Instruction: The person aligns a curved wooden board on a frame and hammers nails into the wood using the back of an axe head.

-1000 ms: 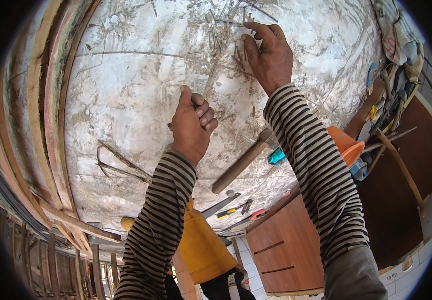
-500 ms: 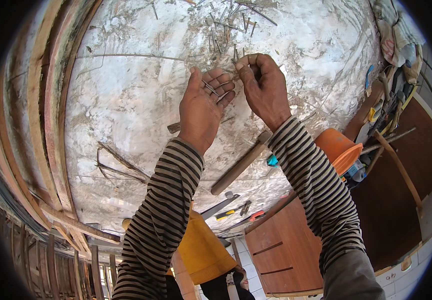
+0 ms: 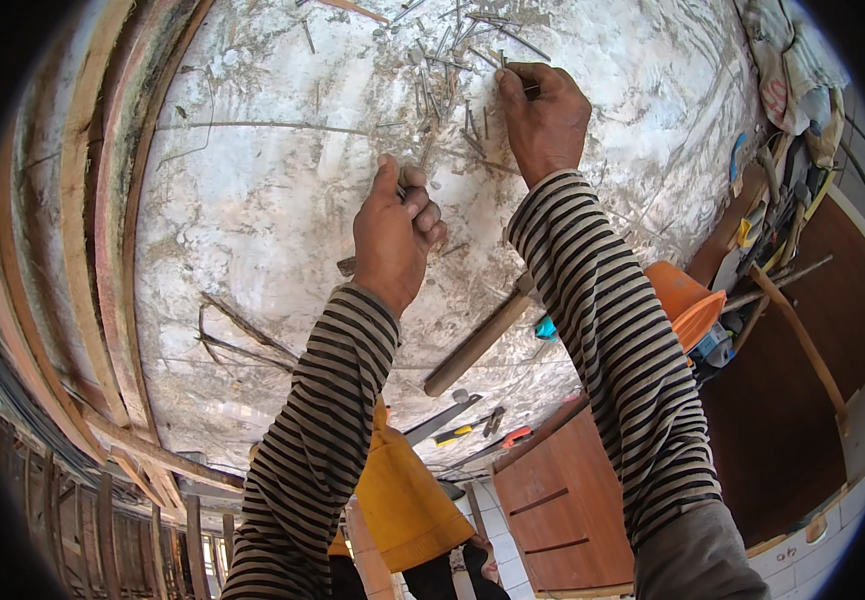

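Curled over several nails, my left hand (image 3: 393, 232) is held above the whitish, dirt-streaked work surface (image 3: 263, 210); bits of metal show between its thumb and fingers. Farther off and to the right, my right hand (image 3: 550, 118) pinches a thin nail between thumb and forefinger, at the edge of a scattered pile of loose nails (image 3: 434, 98). Below my right hand lies a hammer (image 3: 478, 345) with a wooden handle, its head partly hidden by my striped right sleeve.
Long wooden strips (image 3: 113, 220) run along the left edge. Dry twigs (image 3: 248, 328) lie nearer them. On the right are an orange bucket (image 3: 688, 300) and piled hand tools (image 3: 788, 205). A saw (image 3: 443, 418) and yellow cutter (image 3: 456, 434) lie near the front, beside a brown wooden panel (image 3: 563, 500).
My left hand, spread open with nails on its palm before, has curled its fingers over them. My right hand has moved away from it, up and right toward the scattered nails.
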Available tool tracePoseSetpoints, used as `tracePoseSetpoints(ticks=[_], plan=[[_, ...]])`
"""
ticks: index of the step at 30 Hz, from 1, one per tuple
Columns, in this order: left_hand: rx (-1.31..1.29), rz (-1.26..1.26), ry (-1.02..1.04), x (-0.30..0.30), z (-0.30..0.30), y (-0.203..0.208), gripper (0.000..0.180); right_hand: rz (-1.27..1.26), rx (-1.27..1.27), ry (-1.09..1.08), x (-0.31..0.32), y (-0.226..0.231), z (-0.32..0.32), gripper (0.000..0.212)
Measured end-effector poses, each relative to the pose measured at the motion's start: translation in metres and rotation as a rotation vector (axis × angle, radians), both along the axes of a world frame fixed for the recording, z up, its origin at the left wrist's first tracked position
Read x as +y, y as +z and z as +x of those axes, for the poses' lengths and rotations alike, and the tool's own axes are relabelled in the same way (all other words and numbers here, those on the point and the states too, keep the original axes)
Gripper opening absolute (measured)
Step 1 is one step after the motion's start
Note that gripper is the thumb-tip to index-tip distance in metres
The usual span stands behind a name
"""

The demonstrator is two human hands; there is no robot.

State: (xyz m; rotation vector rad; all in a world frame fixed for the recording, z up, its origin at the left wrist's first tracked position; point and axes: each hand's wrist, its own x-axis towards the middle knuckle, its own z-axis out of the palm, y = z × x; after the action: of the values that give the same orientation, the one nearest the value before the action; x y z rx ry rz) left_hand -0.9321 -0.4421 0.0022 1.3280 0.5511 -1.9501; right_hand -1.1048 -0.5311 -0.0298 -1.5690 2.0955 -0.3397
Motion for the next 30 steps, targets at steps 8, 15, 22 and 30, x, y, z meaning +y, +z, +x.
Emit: tracePoseSetpoints(ticks=[8, 15, 22, 30], plan=[[-0.011, -0.12, -0.02, -0.013, -0.003, 0.0, 0.038, 0.092, 0.351, 0.21, -0.011, 0.003, 0.0, 0.025], [0.028, -0.137, -0.016, -0.02, -0.006, -0.006, 0.038, -0.025, 0.255, 0.272, 0.005, 0.004, -0.012, 0.021], [0.041, -0.148, -0.018, -0.019, -0.014, -0.008, 0.045, 0.057, 0.367, 0.218, -0.011, 0.006, -0.008, 0.02], [0.048, -0.157, 0.112, -0.037, -0.002, -0.002, 0.04, 0.054, -0.323, 0.267, 0.018, 0.044, 0.027, 0.017]])
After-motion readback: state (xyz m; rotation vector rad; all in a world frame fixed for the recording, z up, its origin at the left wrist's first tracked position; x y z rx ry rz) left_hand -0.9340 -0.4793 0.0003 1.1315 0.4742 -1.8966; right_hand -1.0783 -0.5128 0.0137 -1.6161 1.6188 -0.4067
